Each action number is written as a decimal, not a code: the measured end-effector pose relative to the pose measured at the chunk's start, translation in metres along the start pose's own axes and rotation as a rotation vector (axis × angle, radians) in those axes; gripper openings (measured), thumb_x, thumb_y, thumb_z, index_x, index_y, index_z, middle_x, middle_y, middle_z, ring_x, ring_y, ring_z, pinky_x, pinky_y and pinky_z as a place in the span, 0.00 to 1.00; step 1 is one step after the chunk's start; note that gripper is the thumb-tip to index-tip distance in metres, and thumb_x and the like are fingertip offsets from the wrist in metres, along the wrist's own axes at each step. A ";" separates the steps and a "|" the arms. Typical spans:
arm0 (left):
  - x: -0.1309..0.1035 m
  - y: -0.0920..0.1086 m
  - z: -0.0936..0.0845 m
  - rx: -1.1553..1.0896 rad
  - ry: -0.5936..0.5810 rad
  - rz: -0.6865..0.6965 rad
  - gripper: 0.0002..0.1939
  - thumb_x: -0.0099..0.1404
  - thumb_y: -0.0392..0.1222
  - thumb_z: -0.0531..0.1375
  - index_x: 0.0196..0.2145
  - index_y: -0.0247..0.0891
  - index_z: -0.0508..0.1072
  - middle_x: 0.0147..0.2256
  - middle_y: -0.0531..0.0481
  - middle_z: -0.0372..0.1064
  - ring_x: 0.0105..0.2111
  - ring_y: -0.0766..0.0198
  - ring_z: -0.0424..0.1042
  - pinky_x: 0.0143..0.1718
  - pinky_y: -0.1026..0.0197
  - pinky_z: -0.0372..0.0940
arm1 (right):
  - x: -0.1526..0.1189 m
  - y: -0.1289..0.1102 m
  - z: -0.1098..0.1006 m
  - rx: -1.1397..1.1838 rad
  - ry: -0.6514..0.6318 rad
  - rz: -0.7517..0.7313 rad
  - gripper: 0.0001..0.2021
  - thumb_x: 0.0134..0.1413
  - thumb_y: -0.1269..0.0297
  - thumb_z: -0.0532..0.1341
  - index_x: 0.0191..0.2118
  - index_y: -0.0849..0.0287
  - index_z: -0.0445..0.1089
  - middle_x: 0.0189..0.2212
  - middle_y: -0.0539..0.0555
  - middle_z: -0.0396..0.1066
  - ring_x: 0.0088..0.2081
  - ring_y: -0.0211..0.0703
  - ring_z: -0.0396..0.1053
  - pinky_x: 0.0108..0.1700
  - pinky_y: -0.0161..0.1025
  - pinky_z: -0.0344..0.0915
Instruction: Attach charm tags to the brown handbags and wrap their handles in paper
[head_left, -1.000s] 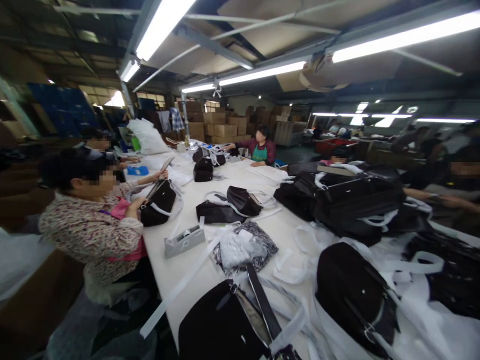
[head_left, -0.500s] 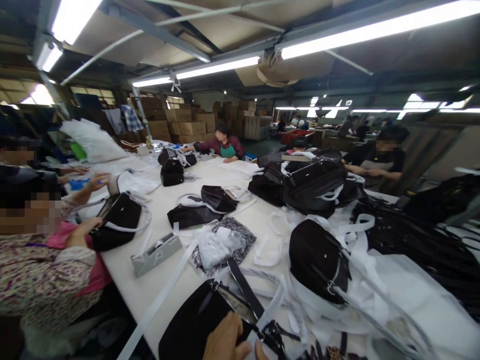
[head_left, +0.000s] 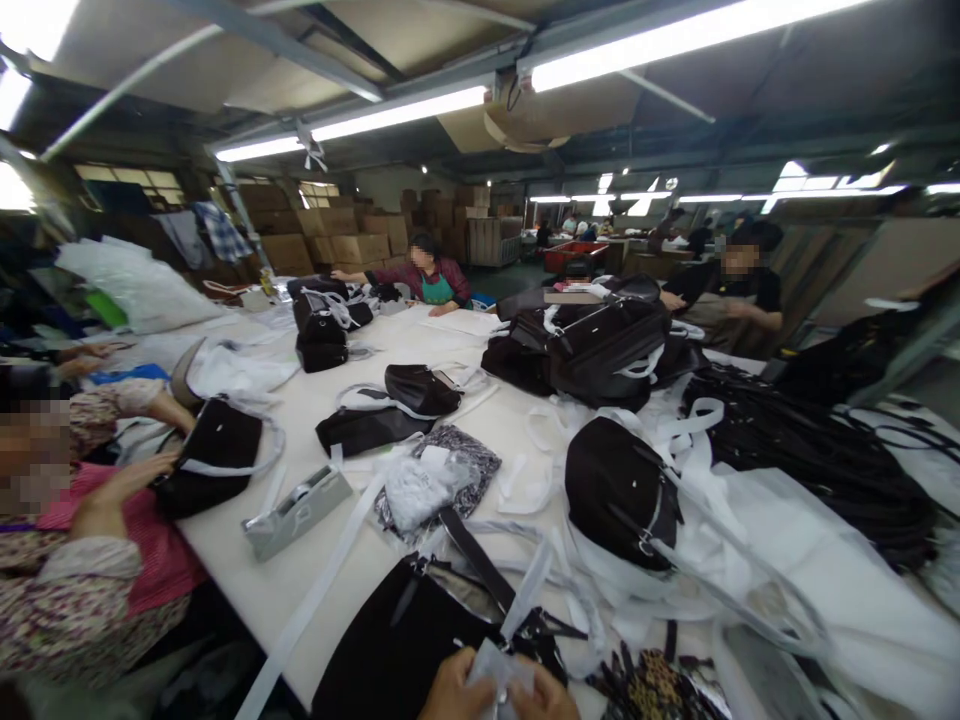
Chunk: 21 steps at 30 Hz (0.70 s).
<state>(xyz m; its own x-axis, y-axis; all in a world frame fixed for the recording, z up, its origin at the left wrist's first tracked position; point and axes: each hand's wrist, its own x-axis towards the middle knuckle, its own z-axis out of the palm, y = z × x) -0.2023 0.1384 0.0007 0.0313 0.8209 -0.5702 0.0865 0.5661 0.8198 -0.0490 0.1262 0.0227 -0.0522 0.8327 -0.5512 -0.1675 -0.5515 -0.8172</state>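
My left hand (head_left: 452,690) and my right hand (head_left: 549,694) are close together at the bottom edge. Between them they pinch a small whitish, translucent piece of wrapping (head_left: 491,662), perhaps thin paper or plastic. It is held over the front of a black handbag (head_left: 390,640), which lies on the table with its top edge showing. A black strap (head_left: 476,560) and a handle wrapped in white (head_left: 529,585) rise from this bag. Right of my hands lies a heap of small dark and brownish pieces (head_left: 652,680).
A grey tape dispenser (head_left: 300,512) and a plastic-wrapped packet (head_left: 439,480) stand beyond the bag on the white table (head_left: 247,590). Another black bag (head_left: 619,490) is to the right, near piled black straps (head_left: 810,470). A co-worker (head_left: 90,540) sits on the left, handling a black bag (head_left: 214,455).
My right hand has come fully into view beside the left, and both now hold the whitish piece up in front of the bag. The view has shifted slightly right.
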 end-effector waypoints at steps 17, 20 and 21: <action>-0.021 0.017 0.000 -0.226 -0.191 -0.131 0.17 0.47 0.46 0.68 0.29 0.32 0.70 0.22 0.57 0.64 0.22 0.72 0.58 0.25 0.66 0.51 | 0.006 -0.049 -0.040 -1.020 -0.556 -1.132 0.13 0.63 0.71 0.52 0.42 0.53 0.74 0.42 0.57 0.75 0.48 0.47 0.66 0.51 0.46 0.60; -0.024 0.017 0.003 -0.134 -0.148 -0.064 0.17 0.50 0.48 0.67 0.30 0.33 0.69 0.23 0.58 0.63 0.23 0.71 0.58 0.26 0.67 0.51 | 0.018 -0.057 -0.032 -1.002 -0.666 -1.121 0.12 0.62 0.71 0.54 0.39 0.54 0.75 0.36 0.56 0.75 0.41 0.44 0.66 0.47 0.43 0.60; -0.025 0.018 0.003 -0.093 -0.138 -0.032 0.17 0.51 0.48 0.67 0.31 0.33 0.69 0.24 0.58 0.64 0.23 0.71 0.59 0.26 0.67 0.52 | 0.023 -0.058 -0.029 -1.031 -0.686 -1.103 0.11 0.62 0.71 0.54 0.37 0.55 0.75 0.33 0.55 0.74 0.39 0.43 0.66 0.45 0.42 0.60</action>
<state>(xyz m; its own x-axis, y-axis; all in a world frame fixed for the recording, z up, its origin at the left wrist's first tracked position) -0.1981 0.1276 0.0293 0.1673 0.7878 -0.5928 -0.0024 0.6016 0.7988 -0.0120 0.1757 0.0523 -0.8015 0.5312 0.2745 0.2497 0.7144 -0.6536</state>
